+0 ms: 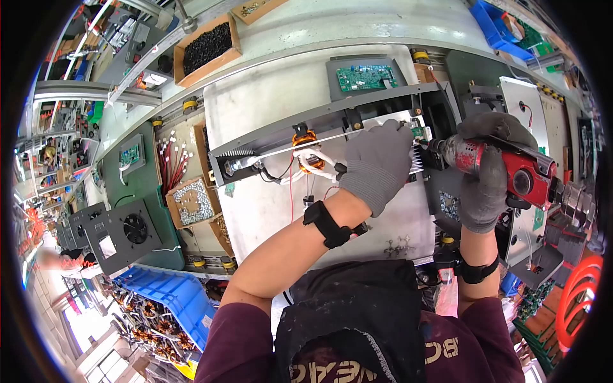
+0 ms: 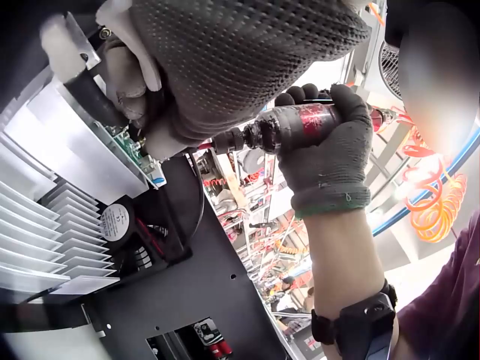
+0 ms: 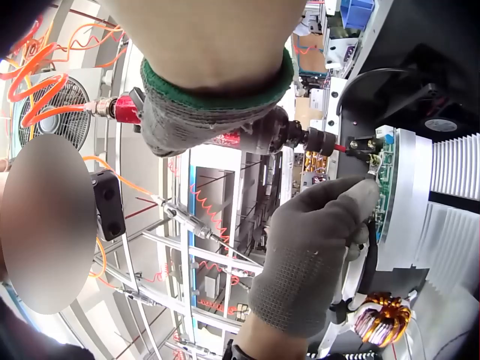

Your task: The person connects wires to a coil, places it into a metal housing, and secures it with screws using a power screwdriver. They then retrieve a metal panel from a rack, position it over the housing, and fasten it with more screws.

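Observation:
My gloved left hand (image 1: 380, 159) reaches into a long black metal chassis (image 1: 268, 145), its fingertips at a green circuit board (image 3: 384, 187) beside a finned heat sink (image 2: 64, 232). Its fingers pinch a white cable (image 2: 64, 49) with a black sleeve, close against the board; the glove hides part of the grip. My gloved right hand (image 1: 484, 198) grips a red air screwdriver (image 1: 525, 182), held sideways. The screwdriver's bit (image 3: 340, 148) points at the board's edge, right by the left fingertips. A copper-wound ring coil (image 1: 309, 152) with white leads sits inside the chassis.
Another green board (image 1: 365, 78) lies on a dark plate behind the chassis. Boxes of black parts (image 1: 207, 48) and small metal parts (image 1: 191, 203) stand to the left, near a fan panel (image 1: 124, 235). A blue bin (image 1: 169, 287) holds coils. Loose screws (image 1: 400, 246) lie in front.

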`<action>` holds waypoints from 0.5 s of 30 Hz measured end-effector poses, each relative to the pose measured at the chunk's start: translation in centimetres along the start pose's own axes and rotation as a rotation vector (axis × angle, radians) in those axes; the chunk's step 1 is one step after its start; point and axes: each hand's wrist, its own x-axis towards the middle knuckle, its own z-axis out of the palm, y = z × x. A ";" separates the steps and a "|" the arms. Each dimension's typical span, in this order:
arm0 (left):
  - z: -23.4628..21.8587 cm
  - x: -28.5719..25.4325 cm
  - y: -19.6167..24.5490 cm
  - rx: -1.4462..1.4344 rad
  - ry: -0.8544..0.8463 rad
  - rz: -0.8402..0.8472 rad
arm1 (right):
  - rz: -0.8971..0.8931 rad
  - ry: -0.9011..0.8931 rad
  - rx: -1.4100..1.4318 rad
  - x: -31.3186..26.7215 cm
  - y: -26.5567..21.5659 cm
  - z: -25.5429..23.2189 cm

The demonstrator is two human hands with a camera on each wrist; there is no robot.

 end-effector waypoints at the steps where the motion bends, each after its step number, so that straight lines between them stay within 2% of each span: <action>1: 0.3 0.1 -0.3 -0.055 0.042 0.026 | 0.009 0.024 0.000 -0.1 0.0 0.1; 2: 0.6 0.1 -0.5 -0.109 0.084 0.052 | 0.011 0.019 0.003 -0.1 0.0 0.3; 6: 0.2 0.3 -0.3 -0.130 0.069 0.035 | -0.007 0.020 -0.042 -0.2 0.0 1.1; 8: -0.7 -0.3 0.4 0.067 0.008 0.032 | 0.006 0.032 -0.082 -0.2 -0.1 1.4; 12: -0.1 -1.7 -0.6 0.100 -0.020 0.013 | -0.015 -0.023 -0.098 0.7 0.0 1.1; 14: 0.4 -1.9 -1.3 0.183 0.016 0.146 | -0.028 0.014 -0.078 1.1 -0.1 2.0; 15: 0.4 -2.0 -1.6 0.182 0.015 0.145 | -0.027 0.014 -0.078 1.2 0.1 2.2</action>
